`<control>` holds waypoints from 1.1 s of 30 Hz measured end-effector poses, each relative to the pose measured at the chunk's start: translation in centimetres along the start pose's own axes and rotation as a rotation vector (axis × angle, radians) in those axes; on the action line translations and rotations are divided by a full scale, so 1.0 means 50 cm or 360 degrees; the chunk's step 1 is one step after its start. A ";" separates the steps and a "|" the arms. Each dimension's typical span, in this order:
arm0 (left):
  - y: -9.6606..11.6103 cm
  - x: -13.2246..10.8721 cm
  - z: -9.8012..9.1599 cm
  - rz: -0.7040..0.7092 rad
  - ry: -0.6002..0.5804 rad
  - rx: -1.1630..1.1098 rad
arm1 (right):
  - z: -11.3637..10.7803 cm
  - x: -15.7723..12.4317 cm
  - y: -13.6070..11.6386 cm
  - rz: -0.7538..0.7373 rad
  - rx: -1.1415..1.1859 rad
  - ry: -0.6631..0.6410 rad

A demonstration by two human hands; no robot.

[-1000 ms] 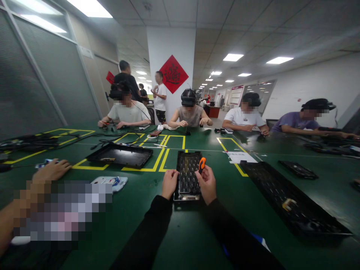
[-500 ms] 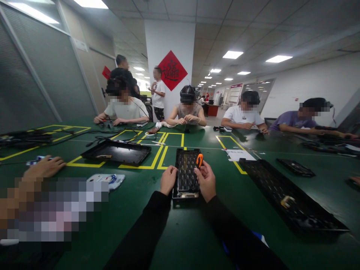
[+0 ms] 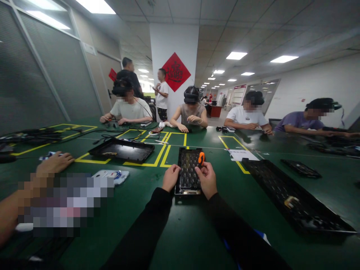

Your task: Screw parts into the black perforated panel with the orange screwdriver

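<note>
Directly in front of me lies a small black rectangular tray (image 3: 188, 168) with many small bright bits inside it. My left hand (image 3: 171, 177) is closed at its left edge, thumb and fingers pinching the rim. In my right hand (image 3: 207, 180) is a screwdriver (image 3: 201, 159) with an orange and black handle, gripped with bent fingers over the tray's right side. The handle sticks up above the fingers, and the tool's lower end is hard to make out against the dark tray.
To the right lies a long black tray (image 3: 306, 210) with a yellowish piece (image 3: 291, 201) in it. Another black tray (image 3: 132, 149) sits at left, behind a phone (image 3: 120, 176). A co-worker's arm (image 3: 54, 165) rests at far left. Several people sit across the green table (image 3: 180, 240).
The screwdriver handle has turned, now showing more black beside the orange. My hands stay at the tray, while the whole view has shifted slightly. A person opposite has lowered one hand to the table.
</note>
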State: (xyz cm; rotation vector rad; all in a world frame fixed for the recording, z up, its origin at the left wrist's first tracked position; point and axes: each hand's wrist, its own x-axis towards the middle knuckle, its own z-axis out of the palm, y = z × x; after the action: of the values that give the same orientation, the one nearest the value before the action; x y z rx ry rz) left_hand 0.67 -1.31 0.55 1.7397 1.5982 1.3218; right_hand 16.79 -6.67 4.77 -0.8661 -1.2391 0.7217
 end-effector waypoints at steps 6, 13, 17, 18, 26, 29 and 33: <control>-0.001 0.001 0.001 -0.0011 0.0015 0.0020 | -0.001 0.000 -0.007 0.0056 0.0136 -0.0051; 0.001 0.001 0.000 -0.0041 0.0025 0.0036 | 0.003 -0.002 -0.007 0.0090 0.0175 -0.0079; 0.000 0.002 0.001 -0.0052 0.0030 0.0025 | 0.006 -0.001 -0.007 0.0039 0.0184 -0.0012; 0.000 0.002 0.001 -0.0055 0.0030 0.0020 | 0.006 -0.001 -0.007 0.0028 0.0182 -0.0009; 0.000 0.001 0.000 -0.0026 0.0017 0.0027 | 0.000 -0.002 -0.006 0.0062 0.0070 -0.0092; 0.000 0.002 0.001 -0.0026 0.0030 0.0064 | 0.000 -0.001 -0.009 0.0094 0.0141 -0.0103; -0.002 0.003 0.004 -0.0024 0.0040 0.0071 | 0.000 -0.001 -0.011 0.0108 0.0182 -0.0115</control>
State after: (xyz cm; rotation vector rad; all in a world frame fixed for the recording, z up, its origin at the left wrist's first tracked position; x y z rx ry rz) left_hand 0.75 -1.08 0.43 1.7404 1.6632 1.3153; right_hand 16.77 -6.99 5.23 -0.7966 -1.2247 0.8764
